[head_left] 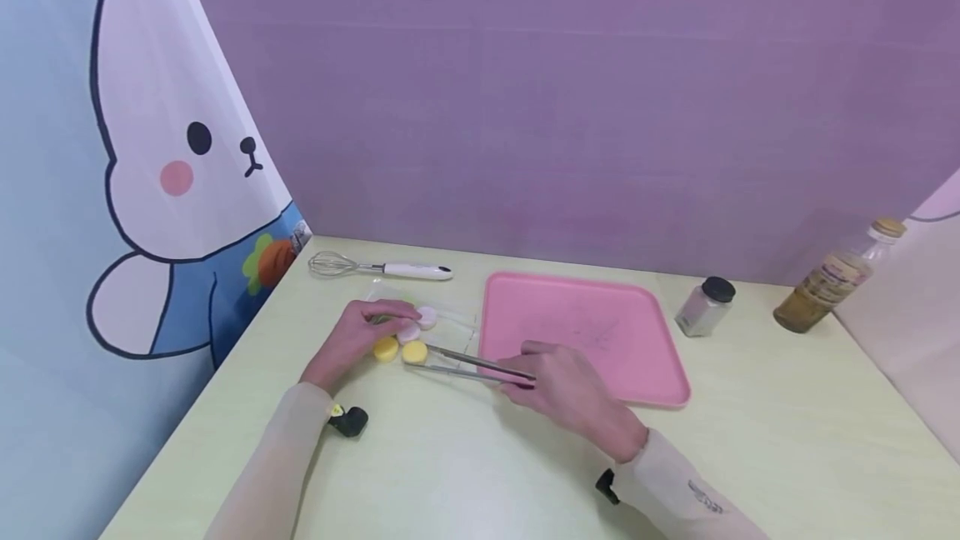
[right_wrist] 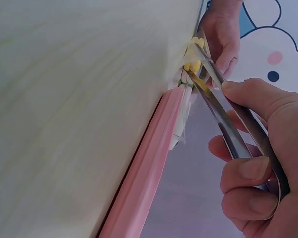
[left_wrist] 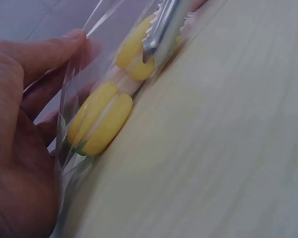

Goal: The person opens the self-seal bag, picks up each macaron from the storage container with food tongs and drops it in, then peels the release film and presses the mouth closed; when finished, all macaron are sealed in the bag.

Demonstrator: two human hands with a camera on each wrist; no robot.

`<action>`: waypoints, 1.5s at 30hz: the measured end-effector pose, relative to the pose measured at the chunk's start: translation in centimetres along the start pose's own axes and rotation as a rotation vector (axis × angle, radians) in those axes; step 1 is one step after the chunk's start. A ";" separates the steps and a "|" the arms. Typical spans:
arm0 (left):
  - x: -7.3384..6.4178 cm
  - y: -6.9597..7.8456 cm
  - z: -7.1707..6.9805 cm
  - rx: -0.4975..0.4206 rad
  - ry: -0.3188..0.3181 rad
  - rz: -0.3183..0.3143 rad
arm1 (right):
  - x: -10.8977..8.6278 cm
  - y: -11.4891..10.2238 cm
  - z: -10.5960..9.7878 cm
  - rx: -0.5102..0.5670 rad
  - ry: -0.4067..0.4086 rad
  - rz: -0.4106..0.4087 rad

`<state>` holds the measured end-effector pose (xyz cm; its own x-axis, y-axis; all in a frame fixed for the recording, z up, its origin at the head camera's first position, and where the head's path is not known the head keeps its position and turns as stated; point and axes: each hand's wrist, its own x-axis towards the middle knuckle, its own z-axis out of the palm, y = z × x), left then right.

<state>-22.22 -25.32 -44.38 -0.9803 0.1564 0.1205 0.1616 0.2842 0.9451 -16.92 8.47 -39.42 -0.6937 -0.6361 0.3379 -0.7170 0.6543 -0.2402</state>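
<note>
My left hand (head_left: 351,346) pinches the edge of a clear plastic bag (left_wrist: 92,27) between thumb and fingers, at the left of the table. Several macarons lie at the bag: a yellow macaron (head_left: 386,349) beside the hand, a second yellow macaron (head_left: 415,352) to its right, and pale pink macarons (head_left: 427,317) behind. A bit of green shows under the left fingers. My right hand (head_left: 566,383) grips metal tongs (right_wrist: 221,116) that point left. Their serrated tips (left_wrist: 164,34) are at the second yellow macaron, one on each side of it in the head view.
A pink tray (head_left: 570,336) lies right of the bag, partly under the right hand in the head view. Behind the bag is a whisk (head_left: 382,268) with a white handle. Farther right stand a black-lidded jar (head_left: 705,307) and a corked bottle (head_left: 836,277). A purple backdrop (head_left: 570,107) closes off the back.
</note>
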 end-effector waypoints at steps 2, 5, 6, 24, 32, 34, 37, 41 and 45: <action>0.0 0.0 0.0 -0.008 0.000 0.001 | 0.1 0.0 0.0 0.001 0.002 0.000; 0.1 0.0 0.0 -0.016 0.000 0.002 | 0.2 0.0 0.1 0.000 -0.006 -0.003; 0.1 -0.1 -0.1 -0.018 0.000 0.002 | 0.2 0.0 0.1 0.000 -0.009 -0.003; 0.2 -0.2 0.1 -0.004 -0.006 0.021 | -0.4 0.6 -0.2 -0.020 0.017 -0.042; 0.4 -0.2 0.0 -0.008 -0.007 0.020 | -2.0 1.9 -1.2 -0.063 0.103 -0.095; 0.5 -0.1 0.1 -0.003 -0.009 0.022 | -2.5 2.3 -1.5 -0.064 0.137 -0.112; 0.3 0.5 0.0 -0.011 -0.011 0.014 | -3.4 3.0 -2.1 -0.055 0.190 -0.125; 0.1 0.7 0.0 -0.032 -0.021 0.021 | -4.9 3.8 -2.8 -0.036 0.246 -0.127; 0.0 0.1 0.0 -0.032 -0.023 0.042 | -6.6 4.5 -3.6 -0.019 0.275 -0.109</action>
<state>-22.25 -25.34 -44.31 -0.9698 0.1895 0.1538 0.1985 0.2462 0.9487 -15.30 17.08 -39.50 -0.5660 -0.5703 0.5953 -0.7833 0.5972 -0.1727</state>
